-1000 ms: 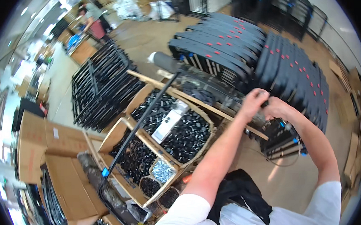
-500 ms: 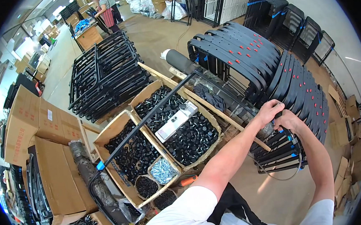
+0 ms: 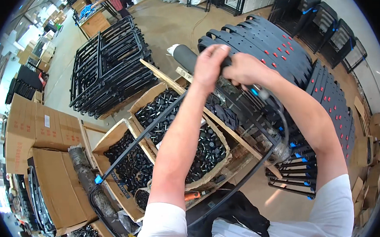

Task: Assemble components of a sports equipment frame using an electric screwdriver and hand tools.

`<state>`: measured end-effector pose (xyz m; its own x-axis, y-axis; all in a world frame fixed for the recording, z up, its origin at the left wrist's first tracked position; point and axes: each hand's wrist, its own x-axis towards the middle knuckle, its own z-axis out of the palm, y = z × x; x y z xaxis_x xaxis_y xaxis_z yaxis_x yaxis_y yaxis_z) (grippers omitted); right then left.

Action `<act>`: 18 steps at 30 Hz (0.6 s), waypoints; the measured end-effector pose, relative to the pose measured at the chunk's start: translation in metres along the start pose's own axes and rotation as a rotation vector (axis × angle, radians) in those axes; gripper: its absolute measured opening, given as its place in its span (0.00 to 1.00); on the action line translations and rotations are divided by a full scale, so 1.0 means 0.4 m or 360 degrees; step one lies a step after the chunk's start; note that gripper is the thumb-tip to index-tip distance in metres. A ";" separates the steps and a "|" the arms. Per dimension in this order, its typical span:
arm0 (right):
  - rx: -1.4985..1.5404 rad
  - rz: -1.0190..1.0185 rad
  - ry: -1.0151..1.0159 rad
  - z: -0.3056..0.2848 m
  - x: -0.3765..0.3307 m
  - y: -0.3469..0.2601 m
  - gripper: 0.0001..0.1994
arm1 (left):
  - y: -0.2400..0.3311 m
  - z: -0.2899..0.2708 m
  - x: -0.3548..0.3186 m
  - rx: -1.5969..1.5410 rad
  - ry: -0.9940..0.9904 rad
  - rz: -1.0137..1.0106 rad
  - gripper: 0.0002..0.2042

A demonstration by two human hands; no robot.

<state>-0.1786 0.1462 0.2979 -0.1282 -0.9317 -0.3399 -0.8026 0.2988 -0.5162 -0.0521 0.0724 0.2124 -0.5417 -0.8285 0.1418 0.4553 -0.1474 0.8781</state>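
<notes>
My left hand point(image 3: 210, 66) and my right hand point(image 3: 246, 68) meet above the far corner of a black tubular frame point(image 3: 126, 150), which lies across the parts boxes. My right hand is closed around a dark hose-fed hand tool point(image 3: 226, 64), mostly hidden by the fingers. A hose point(image 3: 283, 118) curves down from below that wrist. The fingers of my left hand are closed at the tool's far side; what they hold is hidden. Blue tape wraps the frame's left bar. Beneath my left forearm, a cardboard box point(image 3: 227, 153) holds black knobs with studs.
Stacked black frames point(image 3: 107, 67) stand beyond the boxes. To the right are rows of curved black frames point(image 3: 259, 38) with red clips. Large cartons point(image 3: 62, 184) occupy the left side. An orange-handled tool point(image 3: 192, 196) lies near my body. Another person point(image 3: 115, 0) is at a far table.
Both hands and the tool have moved left and away from me, from the right-hand frames to the tubular frame's far corner. My view has shifted, and my left forearm now covers part of the boxes.
</notes>
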 end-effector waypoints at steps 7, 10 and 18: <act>-0.0024 -0.0027 -0.0103 0.054 0.275 -0.062 0.17 | -0.062 -0.214 0.158 -0.0061 0.0206 -0.0005 0.12; -0.0039 0.0078 -0.0206 0.070 0.306 -0.061 0.17 | -0.097 -0.246 0.164 -0.0113 0.0241 -0.0042 0.13; -0.0116 0.0069 -0.0300 0.069 0.346 -0.047 0.14 | -0.108 -0.246 0.168 -0.0101 0.0291 -0.0069 0.13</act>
<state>-0.1649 0.0174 0.2389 -0.0581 -0.8611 -0.5051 -0.8395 0.3160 -0.4421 -0.0386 -0.0302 0.1392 -0.4268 -0.9042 0.0143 0.4811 -0.2137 0.8502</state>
